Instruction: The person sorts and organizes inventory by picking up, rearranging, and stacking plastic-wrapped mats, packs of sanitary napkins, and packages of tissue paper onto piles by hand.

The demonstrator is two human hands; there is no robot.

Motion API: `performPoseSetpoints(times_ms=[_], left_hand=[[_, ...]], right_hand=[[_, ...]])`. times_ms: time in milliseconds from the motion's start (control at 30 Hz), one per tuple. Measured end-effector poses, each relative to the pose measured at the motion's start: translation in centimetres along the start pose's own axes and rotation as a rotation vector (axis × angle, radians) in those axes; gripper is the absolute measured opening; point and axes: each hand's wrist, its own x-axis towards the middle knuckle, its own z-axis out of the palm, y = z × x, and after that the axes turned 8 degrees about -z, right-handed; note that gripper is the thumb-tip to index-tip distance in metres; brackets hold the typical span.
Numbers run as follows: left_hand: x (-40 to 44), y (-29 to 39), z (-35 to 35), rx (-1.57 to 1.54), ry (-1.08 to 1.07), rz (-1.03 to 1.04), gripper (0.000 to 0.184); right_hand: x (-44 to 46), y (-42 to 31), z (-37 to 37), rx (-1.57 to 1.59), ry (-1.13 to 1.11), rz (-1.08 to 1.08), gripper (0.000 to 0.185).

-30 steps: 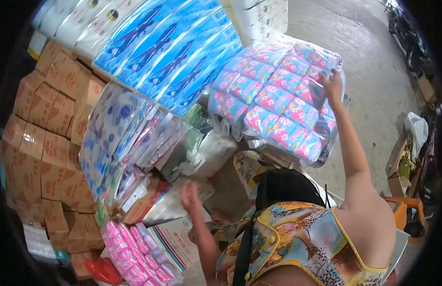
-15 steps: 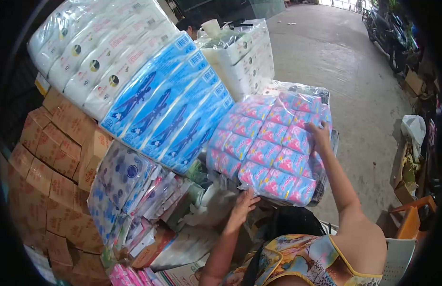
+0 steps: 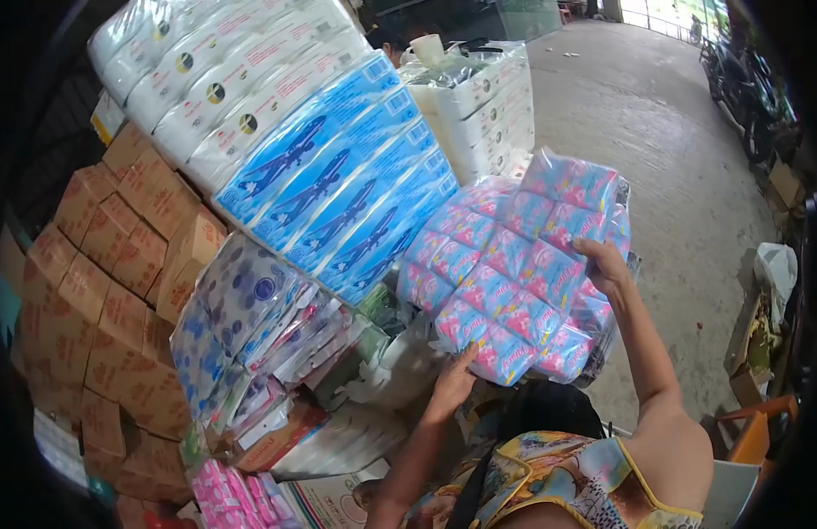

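A clear-wrapped bundle of pink-and-blue packets (image 3: 520,310) lies tilted across more packets of the same kind (image 3: 429,257). My right hand (image 3: 606,264) is closed on the bundle's right edge, thumb over the top and the other fingers mostly hidden beneath. At the near left corner, my left hand (image 3: 454,384) pinches the bundle's edge, its fingertips partly under the plastic. Printing on the packets is too blurred to read surely. Just left of the packets stands a large blue-and-white wrapped pack (image 3: 338,189) with airplane pictures.
White wrapped tissue packs (image 3: 236,84) rise behind the blue one, and another white stack (image 3: 496,132) stands at the back. Brown cartons (image 3: 117,309) fill the left. Flat plastic-wrapped goods (image 3: 241,326) sit nearer. Concrete floor (image 3: 629,97) runs along the right, with a motorcycle (image 3: 748,97) beyond.
The upper bundle has separated from the packets below and shifted, its far end raised. My left hand has moved right onto its near corner; my right hand now grips its edge.
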Motion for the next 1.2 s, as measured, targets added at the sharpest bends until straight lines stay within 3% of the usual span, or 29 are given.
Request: performPoseSetpoints(times_ms=[167, 267, 333, 367, 400, 467, 500, 567, 600, 633, 667, 700, 800, 900, 933, 1000, 1067, 1133, 1200], left_hand=[[-5.0, 0.6, -0.5, -0.166, -0.091, 0.269, 0.045], [-10.5, 1.9, -2.1, -0.277, -0.021, 0.398, 0.039], [-15.3, -0.2, -7.7, -0.081, 0.149, 0.504, 0.029], [-17.0, -1.0, -6.8, -0.068, 0.218, 0.567, 0.027], [-18.6, -1.9, -5.8, -0.052, 0.290, 0.628, 0.025], [-20.4, -1.3, 3.6, -0.402, 0.566, 0.618, 0.015], [-19.7, -4.5, 1.7, 0.273, 0.855, 0.894, 0.015], [-20.4, -6.6, 4.4, 0.108, 0.803, 0.877, 0.016], [-20.7, -7.8, 5.9, 0.024, 0.778, 0.871, 0.017], [-22.1, -8.0, 8.2, -0.436, 0.585, 0.870, 0.018], [-24.0, -9.3, 9.7, -0.610, 0.779, 0.679, 0.017], [-24.5, -10.6, 11.1, -0.655, 0.826, 0.763, 0.017], [-25.4, -13.6, 15.0, -0.573, 0.928, 0.808, 0.024], [-25.4, -13.4, 17.3, -0.637, 1.121, 1.141, 0.029], [-26.9, -13.9, 17.5, -0.646, 1.134, 1.153, 0.029], [-30.7, -15.2, 18.2, -0.707, 1.375, 0.929, 0.033], [-34.6, -13.9, 17.8, -0.596, 1.484, 1.161, 0.038], [-39.3, -10.2, 18.0, -0.519, 1.449, 1.361, 0.041], [-44.0, -5.9, 18.4, -0.426, 1.375, 1.540, 0.041]], right_hand=[[-2.7, -1.7, 4.7, 0.045, -0.271, -0.120, 0.029], [-5.1, -2.6, 9.1, 0.043, -0.393, -0.092, 0.033], [-4.7, -1.6, 9.7, 0.074, -0.535, -0.011, 0.040], [-5.3, -2.4, 11.1, 0.095, -0.624, 0.059, 0.044], [-5.7, -3.9, 12.7, 0.042, -0.689, 0.075, 0.050], [-5.5, -6.2, 14.7, -0.092, -0.781, 0.118, 0.058], [-5.2, -7.2, 14.8, -0.184, -0.809, 0.145, 0.059], [-3.5, -9.7, 14.1, -0.419, -0.857, 0.277, 0.063], [-3.5, -8.2, 14.7, -0.383, -0.870, 0.275, 0.061], [-4.0, -7.1, 15.9, -0.344, -0.884, 0.279, 0.060], [-4.6, -6.8, 17.5, -0.386, -0.993, 0.355, 0.056], [-4.1, -6.8, 18.5, -0.413, -1.096, 0.426, 0.052], [-3.9, -4.2, 21.7, -0.260, -1.355, 0.692, 0.043], [-5.0, 0.5, 25.6, -0.365, -1.409, 0.782, 0.043], [-6.8, 0.6, 27.1, -0.367, -1.385, 0.849, 0.043], [-10.7, -0.4, 30.5, -0.332, -1.457, 0.793, 0.039], [-13.1, 0.1, 34.6, -0.314, -1.616, 0.729, 0.034], [-15.2, 1.9, 40.4, -0.080, -1.706, 1.045, 0.027], [-21.2, -0.3, 45.1, 0.112, -1.591, 0.978, 0.023]])
